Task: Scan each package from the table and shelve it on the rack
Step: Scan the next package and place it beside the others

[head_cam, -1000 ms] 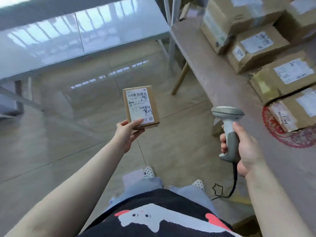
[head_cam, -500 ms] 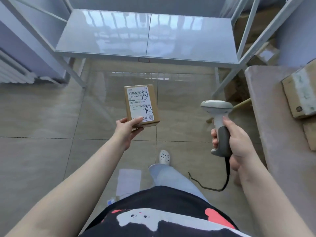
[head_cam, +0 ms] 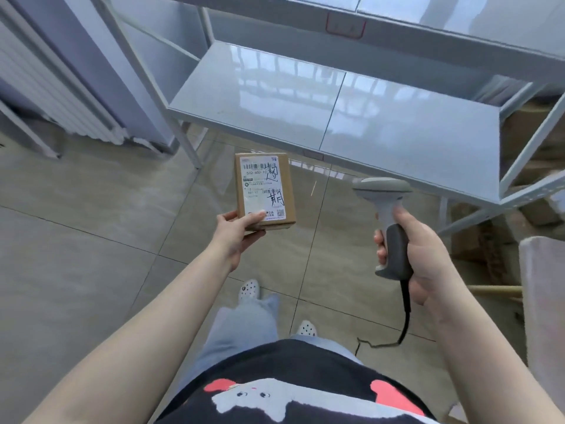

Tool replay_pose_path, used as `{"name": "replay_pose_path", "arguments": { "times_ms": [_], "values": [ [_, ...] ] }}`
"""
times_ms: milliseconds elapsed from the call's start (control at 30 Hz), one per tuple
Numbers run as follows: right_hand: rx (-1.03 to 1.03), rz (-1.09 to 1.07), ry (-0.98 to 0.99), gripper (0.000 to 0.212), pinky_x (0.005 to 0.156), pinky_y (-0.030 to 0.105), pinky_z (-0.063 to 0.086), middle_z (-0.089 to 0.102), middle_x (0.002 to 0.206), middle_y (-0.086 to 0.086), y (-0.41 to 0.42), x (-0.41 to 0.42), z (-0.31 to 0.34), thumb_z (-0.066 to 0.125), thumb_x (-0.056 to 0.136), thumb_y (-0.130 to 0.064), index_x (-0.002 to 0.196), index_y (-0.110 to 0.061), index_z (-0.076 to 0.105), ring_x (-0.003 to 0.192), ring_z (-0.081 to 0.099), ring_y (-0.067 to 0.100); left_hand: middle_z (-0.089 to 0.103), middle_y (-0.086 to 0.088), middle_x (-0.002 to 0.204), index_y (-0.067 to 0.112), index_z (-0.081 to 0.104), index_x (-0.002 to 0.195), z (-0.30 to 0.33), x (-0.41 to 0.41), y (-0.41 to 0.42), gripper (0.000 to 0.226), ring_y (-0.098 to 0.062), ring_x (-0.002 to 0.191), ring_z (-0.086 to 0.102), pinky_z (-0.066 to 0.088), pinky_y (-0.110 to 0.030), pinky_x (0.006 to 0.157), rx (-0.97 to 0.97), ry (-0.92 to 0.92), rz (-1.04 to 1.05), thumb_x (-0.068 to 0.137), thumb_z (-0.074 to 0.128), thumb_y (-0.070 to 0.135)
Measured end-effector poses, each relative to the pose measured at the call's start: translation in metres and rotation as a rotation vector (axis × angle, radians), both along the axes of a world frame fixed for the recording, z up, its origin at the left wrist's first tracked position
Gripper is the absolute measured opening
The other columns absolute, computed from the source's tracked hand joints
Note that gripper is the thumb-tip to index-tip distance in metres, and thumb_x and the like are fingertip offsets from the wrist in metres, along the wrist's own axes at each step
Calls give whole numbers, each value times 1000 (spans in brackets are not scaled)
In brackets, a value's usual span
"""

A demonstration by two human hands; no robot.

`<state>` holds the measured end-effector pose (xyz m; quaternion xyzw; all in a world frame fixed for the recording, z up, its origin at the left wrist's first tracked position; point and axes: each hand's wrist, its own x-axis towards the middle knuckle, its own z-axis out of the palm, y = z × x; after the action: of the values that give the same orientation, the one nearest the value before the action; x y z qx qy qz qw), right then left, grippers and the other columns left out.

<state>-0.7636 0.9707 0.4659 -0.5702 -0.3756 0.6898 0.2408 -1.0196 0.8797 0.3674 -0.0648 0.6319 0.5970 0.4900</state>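
Note:
A small brown cardboard package (head_cam: 264, 191) with a white shipping label faces up toward me. My left hand (head_cam: 237, 232) grips its near bottom edge, thumb on the label. My right hand (head_cam: 419, 255) grips the dark handle of a grey barcode scanner (head_cam: 386, 215), whose head sits to the right of the package and points away from me. Its black cable hangs down to the floor. The white metal rack (head_cam: 336, 117) stands just ahead, its bare glossy shelf above and beyond the package.
A table corner (head_cam: 544, 286) shows at the right edge. Cardboard boxes (head_cam: 535, 142) sit behind the rack's right side. A white radiator (head_cam: 52, 87) lines the left wall. Tiled floor lies below, with my feet in white clogs on it.
I have turned left from the table with its boxes and stepped toward the rack, which now fills the upper view. Both hands keep the same hold on package and scanner.

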Motion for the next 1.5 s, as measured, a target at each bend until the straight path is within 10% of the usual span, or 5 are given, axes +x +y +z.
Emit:
{"name": "replay_pose_path", "arguments": {
  "times_ms": [833,1167,1367,1500],
  "values": [
    [163,-188,143,34,47,25,37,56,66,0,205,-221,72,50,95,-48,100,-17,63,50,44,13,72,-12,104,8,39,134,157,-230,286,62,-29,93,73,60,-30,82,408,160,-370,84,76,13],
    [200,-152,151,33,49,26,36,57,66,2,301,-218,88,55,92,-46,98,-14,60,50,46,15,68,-20,120,3,46,133,189,-212,457,71,-22,84,69,63,-33,68,371,259,-353,75,84,17],
    [204,-148,120,35,52,28,35,57,66,2,326,-206,86,54,93,-46,98,-12,62,51,45,16,66,-6,92,8,58,104,188,-210,514,33,-21,83,68,63,-34,73,246,279,-332,82,79,20],
    [196,-159,116,35,52,29,35,58,66,3,336,-203,84,53,94,-46,99,-12,61,51,44,17,65,-10,113,9,54,130,183,-225,538,64,-19,88,68,57,-25,49,178,325,-285,77,83,29]
  ]
}}
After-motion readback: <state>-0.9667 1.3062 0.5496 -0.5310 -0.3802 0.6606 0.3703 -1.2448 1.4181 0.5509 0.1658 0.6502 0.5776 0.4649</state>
